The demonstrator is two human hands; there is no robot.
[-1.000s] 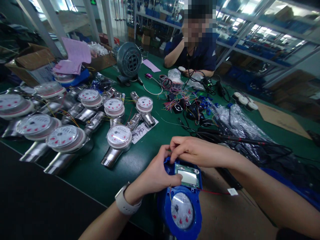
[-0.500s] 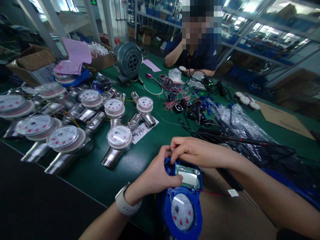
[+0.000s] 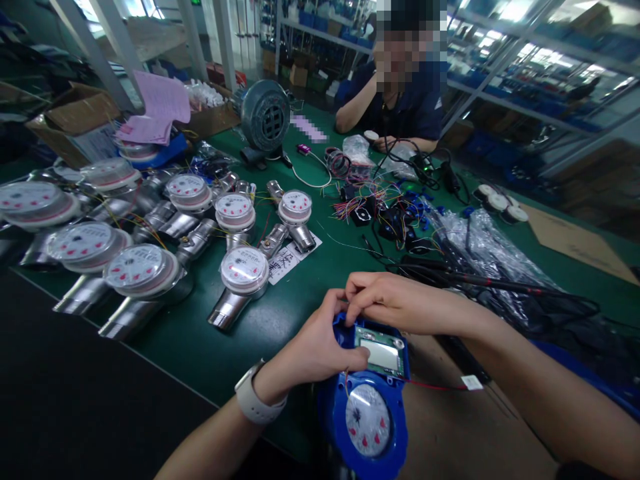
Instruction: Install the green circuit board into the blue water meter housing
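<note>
Head view: left fingers [image 3: 356,360] clasp the blue housing [image 3: 370,379], seemingly to steady it; right fingers [image 3: 356,301] bend over at eleven o'clock, grip hidden.

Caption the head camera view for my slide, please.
Left hand and right hand at a blue meter housing with a circuit board, beside metal-bodied dial meters on a green table.

Both hands [image 3: 320,350] at a blue housing [image 3: 397,415]; clear-capped meters [image 3: 244,270] leftward; green table [image 3: 283,320]

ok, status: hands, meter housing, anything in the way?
Left hand gripping blue meter housing, thumb at display board. Right hand at top corner. Red wire extends right, clear of both hands.
</note>
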